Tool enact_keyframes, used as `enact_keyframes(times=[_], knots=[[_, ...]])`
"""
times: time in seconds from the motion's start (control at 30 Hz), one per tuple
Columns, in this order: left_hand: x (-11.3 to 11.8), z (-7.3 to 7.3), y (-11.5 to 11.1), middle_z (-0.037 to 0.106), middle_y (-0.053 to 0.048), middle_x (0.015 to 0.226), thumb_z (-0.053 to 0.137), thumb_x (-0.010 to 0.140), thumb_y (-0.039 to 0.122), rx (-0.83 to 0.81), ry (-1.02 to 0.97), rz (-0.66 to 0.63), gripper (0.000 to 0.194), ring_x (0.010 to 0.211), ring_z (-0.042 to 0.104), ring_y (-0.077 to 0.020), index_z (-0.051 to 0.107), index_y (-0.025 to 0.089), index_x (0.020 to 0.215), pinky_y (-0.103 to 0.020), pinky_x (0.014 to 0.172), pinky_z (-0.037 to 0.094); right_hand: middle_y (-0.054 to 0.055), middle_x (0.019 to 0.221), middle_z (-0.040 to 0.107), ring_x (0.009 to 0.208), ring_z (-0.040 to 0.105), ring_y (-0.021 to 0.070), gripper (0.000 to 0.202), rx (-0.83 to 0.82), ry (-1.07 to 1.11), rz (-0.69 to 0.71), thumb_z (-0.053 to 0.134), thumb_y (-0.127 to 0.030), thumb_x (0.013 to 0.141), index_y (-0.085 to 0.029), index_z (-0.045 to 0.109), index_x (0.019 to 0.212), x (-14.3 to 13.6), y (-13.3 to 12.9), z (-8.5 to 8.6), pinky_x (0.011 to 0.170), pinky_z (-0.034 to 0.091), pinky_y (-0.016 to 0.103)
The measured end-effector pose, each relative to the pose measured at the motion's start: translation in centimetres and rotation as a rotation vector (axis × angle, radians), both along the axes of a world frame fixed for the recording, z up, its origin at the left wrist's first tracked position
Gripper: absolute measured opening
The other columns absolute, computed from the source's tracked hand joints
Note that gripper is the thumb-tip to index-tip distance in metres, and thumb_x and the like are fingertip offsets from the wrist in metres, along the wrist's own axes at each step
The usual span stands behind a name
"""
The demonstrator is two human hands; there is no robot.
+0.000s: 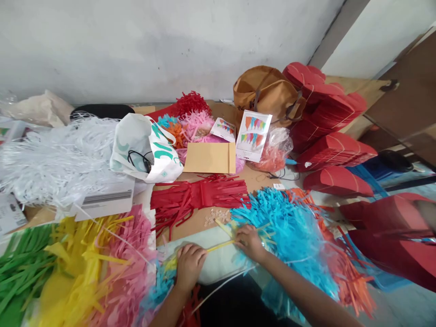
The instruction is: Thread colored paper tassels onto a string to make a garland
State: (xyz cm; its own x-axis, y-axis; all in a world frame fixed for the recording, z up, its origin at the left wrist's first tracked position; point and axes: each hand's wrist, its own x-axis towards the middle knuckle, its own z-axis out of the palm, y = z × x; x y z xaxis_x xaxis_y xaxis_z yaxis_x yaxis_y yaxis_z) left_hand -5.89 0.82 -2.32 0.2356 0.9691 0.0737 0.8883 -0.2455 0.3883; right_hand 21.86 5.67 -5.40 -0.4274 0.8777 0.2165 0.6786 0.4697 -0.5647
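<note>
A yellow tissue-paper tassel [220,246] stretches between my two hands, its middle drawn into a thin twisted strand. My left hand [191,264] closes around its left part, with yellow fringe showing beyond the fingers. The right part is pinched in my right hand [250,242], and loose yellow strips fan out past it. Both hands are over a pale greenish mat [218,268] at the table's front edge. Just beyond my right hand lies a scatter of small clear pieces [217,217]. A red fringed paper bundle [200,195] lies behind them.
Blue fringe [282,227] heaps against my right side. Green [23,259], yellow [71,272] and pink [122,263] fringes lie left. Behind stand a white plastic bag [136,141], a brown envelope [209,157] and a brown bag [265,91]. Red paper stacks [337,150] rise at right.
</note>
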Motion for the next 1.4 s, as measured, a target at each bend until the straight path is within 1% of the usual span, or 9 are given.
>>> enact_keyframes(times=[0.27, 0.5, 0.6, 0.73, 0.97, 1.13, 1.23, 1.3, 1.4], knots=[[0.3, 0.4, 0.5, 0.074, 0.002, 0.087, 0.058, 0.089, 0.028, -0.06, -0.026, 0.047, 0.017, 0.09, 0.06, -0.0206, 0.073, 0.029, 0.083, -0.04, 0.085, 0.033, 0.004, 0.096, 0.069, 0.094, 0.057, 0.0219, 0.003, -0.261, -0.055, -0.014, 0.074, -0.026, 0.08, -0.024, 0.073, 0.078, 0.1, 0.6, 1.7, 0.084, 0.037, 0.036], [2.3, 1.0, 1.1, 0.07, -0.004, 0.086, 0.06, 0.083, 0.02, -0.089, 0.08, 0.088, 0.01, 0.091, 0.057, -0.0255, 0.07, 0.022, 0.081, -0.048, 0.089, 0.033, 0.002, 0.092, 0.067, 0.093, 0.056, 0.0211, 0.005, -0.369, -0.184, -0.064, 0.073, -0.019, 0.076, -0.021, 0.069, 0.073, -1.5, 1.8, 3.3, 0.081, 0.034, 0.034], [3.0, 0.8, 0.9, 0.071, -0.001, 0.102, 0.061, 0.084, 0.014, -0.07, 0.098, -0.037, 0.029, 0.105, 0.055, -0.0247, 0.069, 0.031, 0.105, -0.05, 0.102, 0.026, 0.003, 0.091, 0.067, 0.092, 0.055, 0.0217, 0.001, -0.353, -0.232, -0.057, 0.07, -0.021, 0.077, -0.021, 0.07, 0.078, -1.6, 2.0, 3.6, 0.08, 0.033, 0.034], [3.2, 0.2, 0.7, 0.071, -0.001, 0.101, 0.061, 0.086, 0.017, -0.056, 0.121, -0.184, 0.033, 0.105, 0.056, -0.0235, 0.066, 0.036, 0.113, -0.05, 0.104, 0.027, 0.007, 0.09, 0.068, 0.095, 0.053, 0.0262, 0.003, -0.279, -0.299, -0.058, 0.069, -0.022, 0.081, -0.021, 0.07, 0.078, -2.4, 1.4, 4.3, 0.086, 0.032, 0.041], [4.2, 0.6, 0.8, 0.07, -0.005, 0.103, 0.055, 0.089, 0.019, -0.018, 0.139, -0.187, 0.019, 0.106, 0.056, -0.0245, 0.071, 0.024, 0.096, -0.052, 0.107, 0.027, 0.001, 0.074, 0.068, 0.085, 0.055, 0.0199, 0.02, 0.172, -0.35, 0.264, 0.057, -0.019, 0.094, -0.023, 0.068, 0.078, -5.5, -0.4, 2.9, 0.102, 0.027, 0.045], [4.8, 1.1, 0.9, 0.071, -0.003, 0.091, 0.052, 0.089, 0.015, 0.033, 0.132, -0.131, 0.018, 0.094, 0.061, -0.0216, 0.069, 0.02, 0.087, -0.052, 0.104, 0.032, 0.002, 0.072, 0.068, 0.08, 0.058, 0.0189, 0.021, 0.046, -0.304, 0.236, 0.06, -0.013, 0.089, -0.019, 0.067, 0.07, -6.4, 0.0, 2.7, 0.097, 0.032, 0.043], [3.7, 3.0, 1.0, 0.071, 0.002, 0.083, 0.049, 0.091, 0.012, 0.092, 0.105, -0.103, 0.024, 0.085, 0.063, -0.0172, 0.069, 0.024, 0.086, -0.049, 0.104, 0.033, 0.004, 0.071, 0.07, 0.077, 0.06, 0.0196, 0.021, -0.007, -0.257, 0.113, 0.062, -0.018, 0.087, -0.019, 0.069, 0.068, -6.9, -0.2, 5.5, 0.087, 0.038, 0.039], [2.4, 5.6, 0.9, 0.073, 0.004, 0.085, 0.048, 0.094, 0.015, 0.206, 0.031, -0.108, 0.025, 0.084, 0.064, -0.0147, 0.069, 0.028, 0.09, -0.047, 0.106, 0.031, 0.003, 0.073, 0.071, 0.073, 0.061, 0.0177, 0.024, -0.11, -0.123, 0.053, 0.058, -0.025, 0.09, -0.02, 0.073, 0.072, -7.1, -0.4, 8.7, 0.077, 0.04, 0.033], [0.6, 10.8, 0.2, 0.073, 0.006, 0.079, 0.047, 0.095, 0.019, 0.467, -0.152, -0.154, 0.027, 0.075, 0.065, -0.0114, 0.07, 0.03, 0.088, -0.044, 0.11, 0.028, 0.0, 0.071, 0.072, 0.063, 0.059, 0.0143, 0.027, -0.618, 0.31, 0.104, 0.061, -0.039, 0.088, -0.02, 0.077, 0.076, -7.5, -0.6, 14.2, 0.065, 0.04, 0.026]])
